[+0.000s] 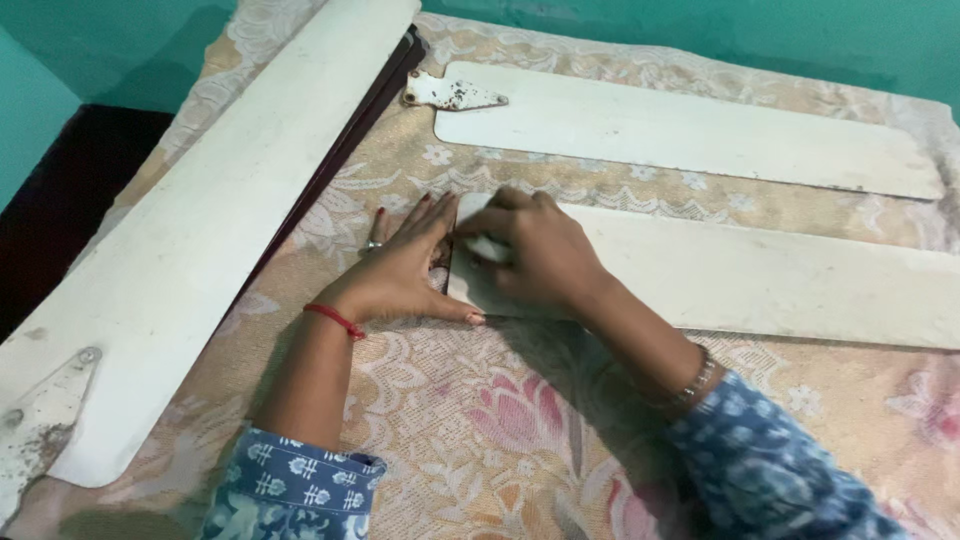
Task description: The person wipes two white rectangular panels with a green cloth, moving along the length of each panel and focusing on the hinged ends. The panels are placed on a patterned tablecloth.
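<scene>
While the middle fan blade (760, 280) lies flat on the floral bedcover (480, 420), its near end sits under both hands. The right hand (535, 255) is curled over a small white pad (488, 248), apparently gripping it against the blade. The left hand (405, 270) lies open and flat, fingers spread, bracing the blade's end. Hard pressure could slide the blade on the soft cloth. Two more fan blades (690, 125) (200, 230) lie beside it.
</scene>
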